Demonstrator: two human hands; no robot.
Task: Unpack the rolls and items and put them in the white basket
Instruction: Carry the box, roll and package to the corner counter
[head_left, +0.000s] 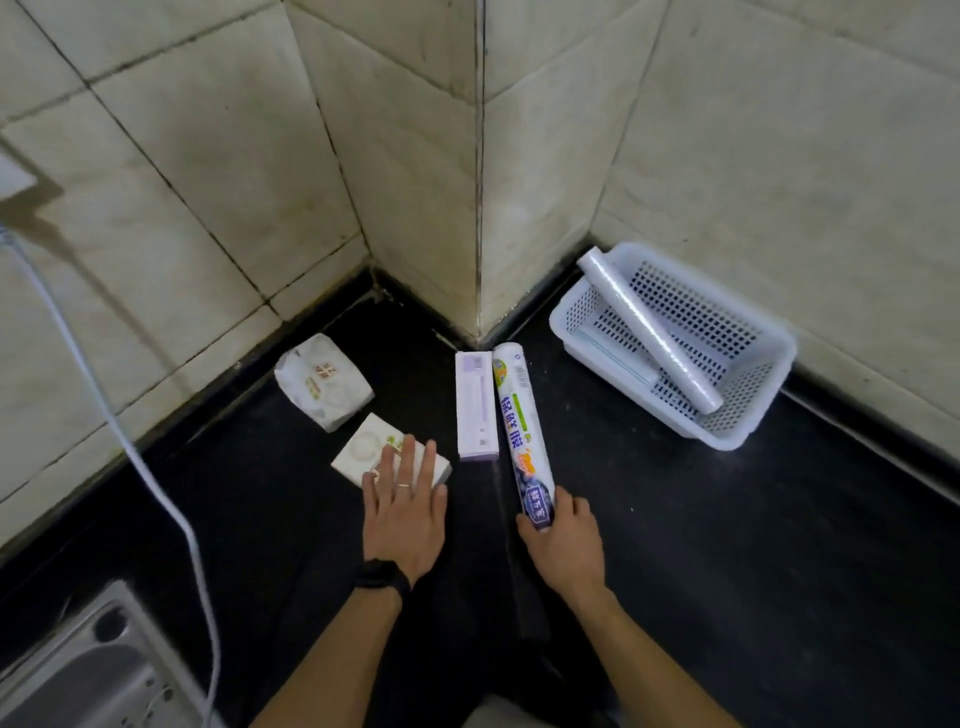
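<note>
Roll in printed wrapper (522, 436) lies flat on the black counter (727, 571), long axis running away from the person toward the wall corner, tight against the right side of a purple-and-white box (477, 405). Right hand (563, 530) has fingers and thumb curled round the roll's near end; far end is free. Left hand (405, 501) is flat, fingers straight and spread, pressing on a white packet (363, 452); it grips nothing. Second white packet (324, 382) sits further back-left, near the wall. White basket (613, 379) is forward and right of the roll, against the right wall and well apart from the left hand, so the right hand is nearer. A clear unwrapped roll (649, 332) already lies in it diagonally, one end propped over the far-left rim. Judgement: wrapper not yet off, so this roll needs both hands before it goes in. Likely has to sit diagonal too, beside the clear one. White cable (156, 488) and sink (78, 670) are at left, out of the path.
</note>
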